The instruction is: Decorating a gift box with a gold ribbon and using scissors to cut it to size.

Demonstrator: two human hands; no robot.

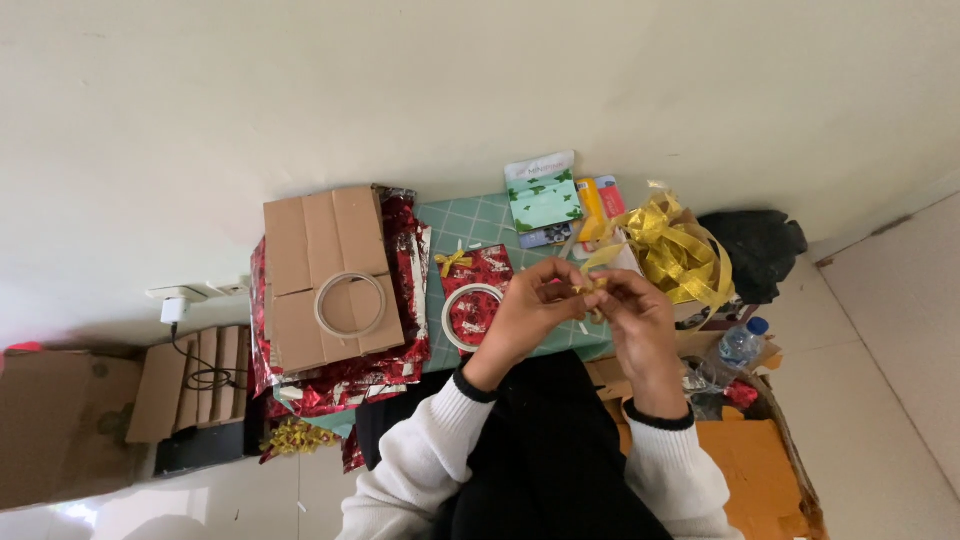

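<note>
Your left hand (530, 310) and right hand (630, 320) both pinch a small gold ribbon (592, 288) between fingertips, at twelve o'clock from your lap. Loosen either pinch and the fold could spring open. Farther, at one o'clock, the loose ribbon pile (675, 250) could snag.

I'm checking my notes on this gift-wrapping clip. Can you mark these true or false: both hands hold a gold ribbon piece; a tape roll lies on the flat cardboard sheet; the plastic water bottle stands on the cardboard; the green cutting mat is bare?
1. Both hands, the left hand and the right hand, pinch a small gold ribbon piece. True.
2. A clear tape roll lies on the flat brown cardboard sheet. True.
3. The plastic water bottle stands on that cardboard. False: it is at the right, beside the right hand.
4. The green cutting mat is bare. False: a small red foil-wrapped gift lies on it.
</note>
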